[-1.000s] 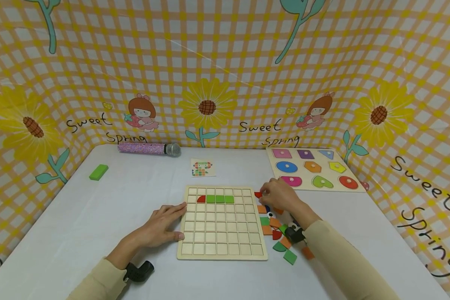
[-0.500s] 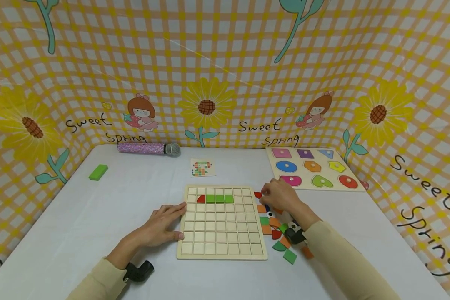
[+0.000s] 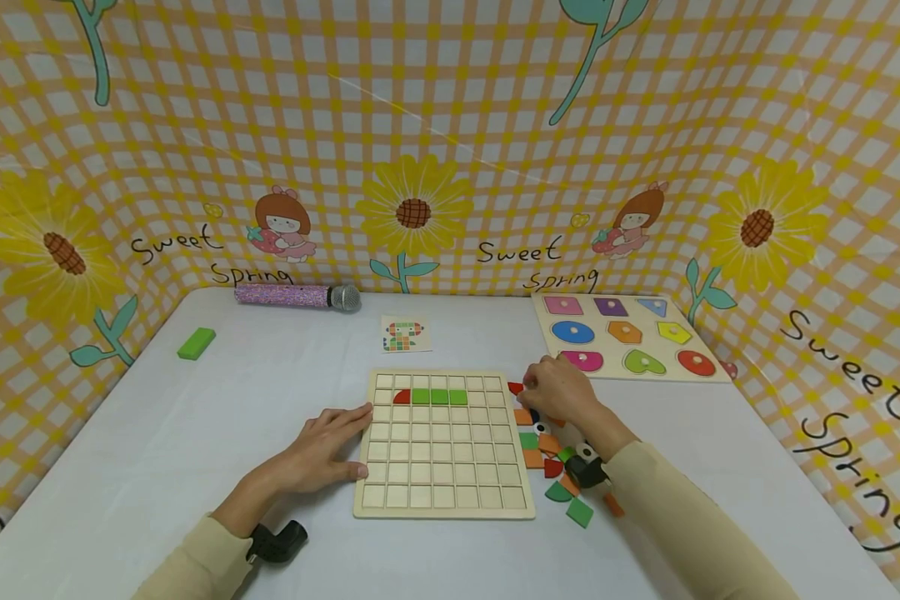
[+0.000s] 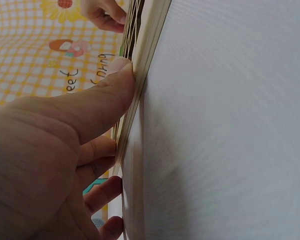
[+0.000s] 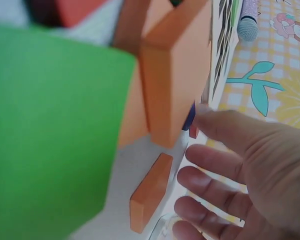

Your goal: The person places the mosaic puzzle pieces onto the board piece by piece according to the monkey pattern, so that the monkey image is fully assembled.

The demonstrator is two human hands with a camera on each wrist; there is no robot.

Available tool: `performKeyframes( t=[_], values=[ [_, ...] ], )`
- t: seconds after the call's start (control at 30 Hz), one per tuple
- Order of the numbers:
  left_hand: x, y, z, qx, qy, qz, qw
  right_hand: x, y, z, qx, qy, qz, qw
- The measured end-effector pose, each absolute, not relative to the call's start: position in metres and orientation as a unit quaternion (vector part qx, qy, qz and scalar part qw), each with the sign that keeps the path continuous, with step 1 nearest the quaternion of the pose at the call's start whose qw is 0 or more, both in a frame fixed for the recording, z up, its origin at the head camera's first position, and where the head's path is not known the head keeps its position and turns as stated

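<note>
A pale wooden grid board [image 3: 444,509] lies on the white table. One red quarter-round tile [image 3: 402,397] and three green square tiles [image 3: 439,397] sit in its second row. My left hand [image 3: 311,456] rests against the board's left edge, thumb on the rim [image 4: 140,75] in the left wrist view. Right of the board, my right hand [image 3: 564,392] is bent over the loose tiles, fingertips beside a red tile [image 3: 516,388]. In the right wrist view its thumb and fingers stand apart, near a dark blue tile [image 5: 189,117]; any contact is unclear.
Loose orange, green and red tiles [image 3: 580,512] lie right of the board. A pattern card [image 3: 407,335], a glittery microphone [image 3: 292,297] and a green block [image 3: 197,343] lie farther back. At the back right is a knobbed shape puzzle [image 3: 690,310].
Both hands stay almost where they were. The tiles on the board look the same. The right forearm shifts very slightly over the loose tiles.
</note>
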State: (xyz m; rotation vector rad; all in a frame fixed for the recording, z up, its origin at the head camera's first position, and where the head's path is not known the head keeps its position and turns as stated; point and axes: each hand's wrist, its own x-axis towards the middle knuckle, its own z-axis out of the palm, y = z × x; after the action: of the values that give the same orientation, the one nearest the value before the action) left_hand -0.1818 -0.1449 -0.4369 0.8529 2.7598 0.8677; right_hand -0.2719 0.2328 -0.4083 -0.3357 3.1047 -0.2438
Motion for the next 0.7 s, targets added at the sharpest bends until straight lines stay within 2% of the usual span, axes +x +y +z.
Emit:
performKeyframes(
  t=[0.43,0.7],
  values=[
    [-0.1831,-0.1459,-0.4385,0.287,0.913,0.283,0.060,-0.2752,0.2343,-0.4134,-0.115,0.989,-0.094,-0.003],
    [-0.1830,-0.1454,-0.4390,0.283,0.915,0.282,0.058,-0.2785,0.2339,-0.4137,-0.129,0.986,-0.100,0.011]
  ],
)
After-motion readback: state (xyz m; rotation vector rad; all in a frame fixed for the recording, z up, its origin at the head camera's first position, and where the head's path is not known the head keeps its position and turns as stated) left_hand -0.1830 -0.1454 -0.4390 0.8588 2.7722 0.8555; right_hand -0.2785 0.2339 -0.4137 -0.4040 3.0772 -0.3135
